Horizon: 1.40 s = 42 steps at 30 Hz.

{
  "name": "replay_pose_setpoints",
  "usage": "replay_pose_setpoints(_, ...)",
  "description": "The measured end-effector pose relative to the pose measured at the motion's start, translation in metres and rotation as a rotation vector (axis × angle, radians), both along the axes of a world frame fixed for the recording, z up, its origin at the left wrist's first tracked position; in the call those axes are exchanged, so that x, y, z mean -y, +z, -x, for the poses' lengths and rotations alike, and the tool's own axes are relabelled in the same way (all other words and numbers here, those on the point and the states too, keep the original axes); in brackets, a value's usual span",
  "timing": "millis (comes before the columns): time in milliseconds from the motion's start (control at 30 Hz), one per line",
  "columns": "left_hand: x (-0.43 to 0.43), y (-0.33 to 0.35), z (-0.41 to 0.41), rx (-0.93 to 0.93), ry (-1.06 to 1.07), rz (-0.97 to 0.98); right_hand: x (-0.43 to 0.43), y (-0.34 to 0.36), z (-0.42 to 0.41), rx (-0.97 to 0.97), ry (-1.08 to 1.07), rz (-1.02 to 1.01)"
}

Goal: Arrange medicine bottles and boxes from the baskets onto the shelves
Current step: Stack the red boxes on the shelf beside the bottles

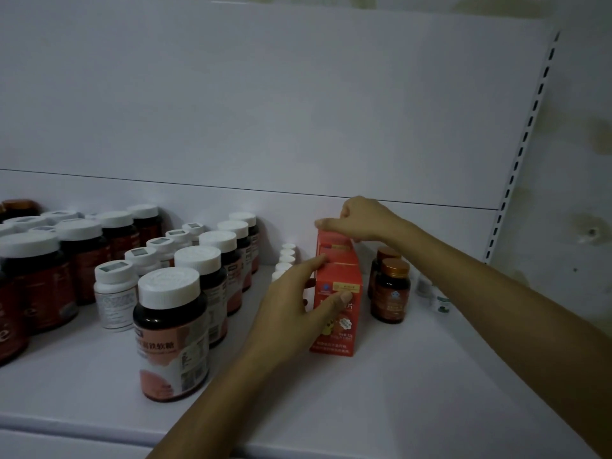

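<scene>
— Where do the boxes stand?
— Upright on the shelf point(414, 376), in a row running away from the person, between the small white bottles point(286, 260) and the copper-capped bottles point(390, 293).
— And the hands?
— The left hand point(291, 309) clasps the front red box point(341, 326), thumb on its face. The right hand point(364, 220), reaching deeper, pinches the rear red box point(332, 241) by its top edge.
— Next?
— Likely squaring the row; the left is nearer.
</scene>
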State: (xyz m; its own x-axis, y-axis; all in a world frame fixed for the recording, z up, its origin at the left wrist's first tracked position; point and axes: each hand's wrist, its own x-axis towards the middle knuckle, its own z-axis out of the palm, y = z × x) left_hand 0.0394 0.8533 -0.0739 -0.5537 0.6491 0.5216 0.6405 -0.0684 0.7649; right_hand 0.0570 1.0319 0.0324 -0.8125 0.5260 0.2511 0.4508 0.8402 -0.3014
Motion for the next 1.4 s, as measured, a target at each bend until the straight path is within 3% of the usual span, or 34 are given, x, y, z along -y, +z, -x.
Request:
replay_pose_setpoints(100, 0.000, -0.002, 0.001, -0.013, 0.007, 0.001, 0.012, -0.003, 0.016, 0.221, -0.113, -0.116)
replay_pose_setpoints(167, 0.000, -0.003, 0.001, -0.020, 0.006, 0.008, 0.017, -0.005, 0.020, 0.260, -0.152, -0.182)
replay_pose_setpoints(533, 0.002, 0.002, 0.000, -0.071, 0.016, -0.007, 0.026, 0.061, -0.013, -0.008, -0.157, -0.200)
replay_pose_setpoints(867, -0.002, 0.044, -0.014, -0.174, 0.187, -0.281, 0.072, 0.121, -0.076, -0.274, -0.049, -0.340)
replay_pose_setpoints(933, -0.002, 0.064, -0.021, -0.164, 0.141, -0.304, 0.081, 0.123, -0.088, -0.285, 0.020, -0.279)
replay_pose_setpoints(1067, 0.000, 0.083, -0.030, 0.052, -0.115, -0.397, 0.095, 0.116, -0.107, -0.290, 0.068, -0.218)
replay_pose_setpoints(1233, 0.010, 0.079, -0.035, 0.383, -0.309, -0.457, 0.086, 0.085, -0.127, -0.418, 0.306, 0.231)
replay_pose_setpoints(1400, 0.018, 0.079, -0.044, 0.431, -0.353, -0.423, 0.079, 0.056, -0.126, -0.621, 0.427, 0.475)
